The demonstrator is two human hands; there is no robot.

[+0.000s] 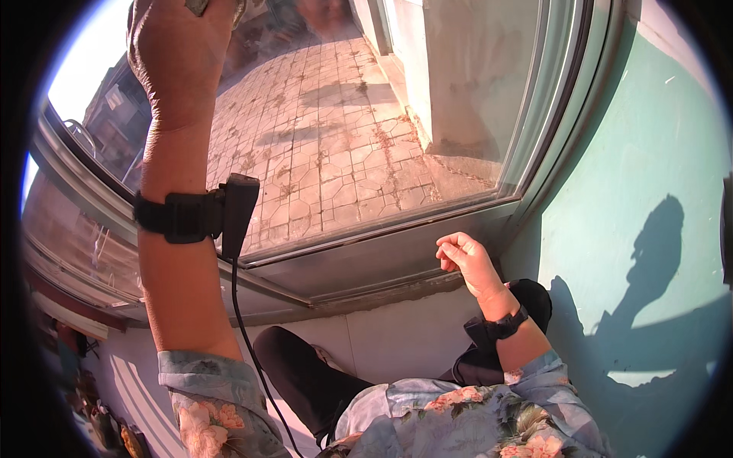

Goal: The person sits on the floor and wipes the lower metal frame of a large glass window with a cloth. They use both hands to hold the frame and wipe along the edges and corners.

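My left hand (pixel 178 54) is raised at the upper left, before a glass pane (pixel 320 149). Its fingers are cut off by the top of the picture. A bit of grey-green material, apparently a cloth (pixel 197 6), shows between them. Lower down, to the right, my right hand (pixel 467 257) hangs in front of the window frame's bottom rail (pixel 395 243). Its fingers are loosely curled in, and I see nothing in them. Each wrist wears a black strap (pixel 183 217) with a device; a cable runs down from the left one.
Metal window framing (pixel 550 114) surrounds the pane, with a paved yard (pixel 298 131) beyond it. A green and white wall (pixel 635 143) stands close on my right, bearing my shadow. My bent knees (pixel 303 378) are near the sill. Several objects (pixel 106 423) lie at the lower left.
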